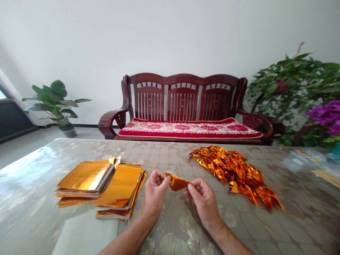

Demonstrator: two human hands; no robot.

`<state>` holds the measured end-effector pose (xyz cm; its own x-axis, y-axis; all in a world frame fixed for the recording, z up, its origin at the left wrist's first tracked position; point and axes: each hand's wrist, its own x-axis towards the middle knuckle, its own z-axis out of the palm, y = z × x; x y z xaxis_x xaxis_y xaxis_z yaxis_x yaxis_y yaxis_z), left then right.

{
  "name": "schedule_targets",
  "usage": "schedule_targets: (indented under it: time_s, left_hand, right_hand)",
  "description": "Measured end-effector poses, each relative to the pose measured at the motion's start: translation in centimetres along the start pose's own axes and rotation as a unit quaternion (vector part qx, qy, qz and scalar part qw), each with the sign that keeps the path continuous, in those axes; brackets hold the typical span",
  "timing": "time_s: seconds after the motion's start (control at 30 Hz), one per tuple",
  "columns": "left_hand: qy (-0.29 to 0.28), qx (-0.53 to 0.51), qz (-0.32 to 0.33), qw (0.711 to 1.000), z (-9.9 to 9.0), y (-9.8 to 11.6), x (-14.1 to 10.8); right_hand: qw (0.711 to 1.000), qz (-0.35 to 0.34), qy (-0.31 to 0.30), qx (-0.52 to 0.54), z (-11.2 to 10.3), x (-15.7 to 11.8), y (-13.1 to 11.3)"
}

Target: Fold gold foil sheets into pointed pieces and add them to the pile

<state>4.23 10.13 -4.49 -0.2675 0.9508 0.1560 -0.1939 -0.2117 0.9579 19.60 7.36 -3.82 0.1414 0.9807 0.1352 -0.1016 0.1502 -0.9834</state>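
Observation:
A small folded piece of gold foil paper [177, 183] is held up over the table between both hands. My left hand [156, 191] pinches its left end between thumb and fingers. At its right tip, my right hand [201, 198] pinches it the same way. Left of my hands lie two stacks of flat gold foil sheets, one farther left [84, 176] and one nearer [119, 186]. To the right is a heap of folded gold foil pieces [236, 168] with pointed ends.
The table [170, 230] has a patterned, glossy cover. A pale sheet [86, 233] lies at the front left. Clear plastic bags [302, 160] and a tan card [326, 177] are at the right edge. Behind stand a wooden bench [183, 95] and plants.

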Motion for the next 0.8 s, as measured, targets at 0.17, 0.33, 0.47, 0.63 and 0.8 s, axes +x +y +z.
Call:
schedule_targets:
  time_s: [0.17, 0.33, 0.47, 0.63, 0.8]
  left_hand:
    - [-0.025, -0.022, -0.015, 0.999, 0.1, 0.2, 0.0]
    - [-0.057, -0.018, -0.006, 0.998, 0.0, 0.4, -0.1]
    - [-0.063, 0.022, 0.011, 0.998, -0.1, 0.3, -0.5]
    - [-0.067, 0.115, 0.035, 0.990, -0.4, 0.9, -0.8]
    - [-0.059, 0.124, 0.035, 0.990, -0.7, 0.6, -0.5]
  right_hand:
    - [1.000, 0.020, 0.010, -0.006, 0.1, 0.0, 0.1]
    - [0.999, 0.042, 0.026, -0.005, 0.0, 0.2, 0.2]
    - [0.998, 0.056, 0.033, -0.006, 0.0, 0.5, 0.4]
    - [0.997, 0.060, 0.036, -0.009, 0.0, 0.5, 0.5]
    - [0.997, 0.061, 0.037, -0.009, 0.1, 0.5, 0.3]
